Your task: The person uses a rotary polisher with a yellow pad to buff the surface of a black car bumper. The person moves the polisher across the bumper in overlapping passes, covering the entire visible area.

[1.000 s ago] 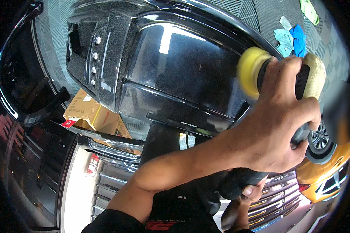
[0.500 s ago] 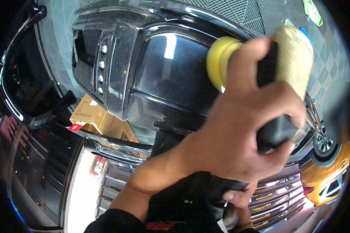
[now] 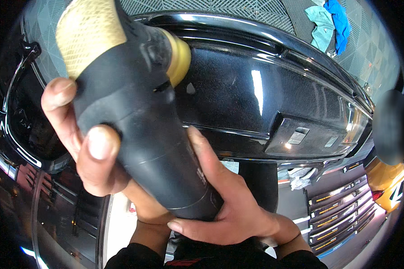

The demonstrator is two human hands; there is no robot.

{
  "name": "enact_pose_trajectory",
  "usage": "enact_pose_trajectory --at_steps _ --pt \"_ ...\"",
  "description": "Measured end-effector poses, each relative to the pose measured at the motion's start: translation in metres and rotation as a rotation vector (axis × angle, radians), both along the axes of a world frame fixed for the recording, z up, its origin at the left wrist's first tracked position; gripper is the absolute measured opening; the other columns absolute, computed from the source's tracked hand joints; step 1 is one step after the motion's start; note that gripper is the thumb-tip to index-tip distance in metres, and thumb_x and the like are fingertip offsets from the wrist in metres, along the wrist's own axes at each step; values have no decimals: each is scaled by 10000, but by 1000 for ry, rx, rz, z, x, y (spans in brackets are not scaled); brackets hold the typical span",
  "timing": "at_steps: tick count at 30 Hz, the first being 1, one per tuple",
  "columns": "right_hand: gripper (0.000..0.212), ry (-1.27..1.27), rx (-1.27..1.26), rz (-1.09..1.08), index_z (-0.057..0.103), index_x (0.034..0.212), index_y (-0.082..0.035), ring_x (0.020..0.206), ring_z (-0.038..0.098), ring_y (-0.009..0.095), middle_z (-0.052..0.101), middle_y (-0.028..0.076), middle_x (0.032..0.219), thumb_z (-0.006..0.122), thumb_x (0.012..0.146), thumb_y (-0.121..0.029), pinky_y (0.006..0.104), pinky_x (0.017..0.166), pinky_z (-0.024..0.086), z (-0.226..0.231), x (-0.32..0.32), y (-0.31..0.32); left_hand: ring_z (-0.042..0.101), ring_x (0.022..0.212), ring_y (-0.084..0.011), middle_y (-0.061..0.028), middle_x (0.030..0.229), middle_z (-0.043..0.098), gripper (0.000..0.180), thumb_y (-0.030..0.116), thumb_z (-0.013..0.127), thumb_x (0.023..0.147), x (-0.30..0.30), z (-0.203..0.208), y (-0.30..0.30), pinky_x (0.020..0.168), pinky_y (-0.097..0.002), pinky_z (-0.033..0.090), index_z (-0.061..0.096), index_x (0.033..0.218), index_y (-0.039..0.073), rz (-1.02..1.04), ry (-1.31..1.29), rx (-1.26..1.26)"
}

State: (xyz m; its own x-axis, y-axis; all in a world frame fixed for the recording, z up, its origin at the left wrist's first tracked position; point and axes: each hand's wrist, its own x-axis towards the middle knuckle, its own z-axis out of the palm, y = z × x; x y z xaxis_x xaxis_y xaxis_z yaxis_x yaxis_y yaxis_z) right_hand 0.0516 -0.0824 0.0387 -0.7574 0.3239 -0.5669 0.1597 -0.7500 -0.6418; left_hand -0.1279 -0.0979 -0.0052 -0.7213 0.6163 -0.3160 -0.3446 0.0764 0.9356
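Both of my hands hold a black polisher (image 3: pixel 152 152) with a yellow foam pad (image 3: pixel 182 60) and a pale yellow textured cover (image 3: pixel 92 36) at its head. My left hand (image 3: pixel 96 157) is closed around the body behind the head, its thumb on the near side. Further back, my right hand (image 3: pixel 231 201) wraps the rear end. Beyond the tool lies a glossy black car bumper (image 3: pixel 229 98), dusted with fine specks. The pad is over its left part, seen edge-on; whether it touches the surface I cannot tell.
A teal cloth (image 3: pixel 321 27) and a blue cloth (image 3: pixel 341 29) lie at the far right on the grid-tiled floor (image 3: pixel 211 8). Glossy black car bodywork (image 3: pixel 36 103) stands along the left. At right are an orange car (image 3: pixel 386 179) and stacked dark strips (image 3: pixel 336 219).
The polisher has swung from the right side of the view to the left, nearer to me. My left hand moved left with it, and my right hand now shows clearly on the tool's rear.
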Motion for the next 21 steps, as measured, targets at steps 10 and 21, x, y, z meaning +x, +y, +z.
enact_pose_trajectory --at_steps 10,21 --pt "1225 -44 78 37 57 1639 163 1481 477 352 423 349 1599 907 832 -194 402 1222 347 13 34 8 621 1213 -460 -306 1336 607 711 386 699 876 16 -8 -11 1043 -604 507 443 1478 107 -279 -234 345" --pt "1199 -114 214 55 140 1594 226 1471 493 386 455 386 1552 938 804 -196 418 1219 367 28 83 17 605 1248 -461 -305 1343 592 645 272 744 870 63 -1 0 1071 -586 511 463 1442 172 -278 -397 446"
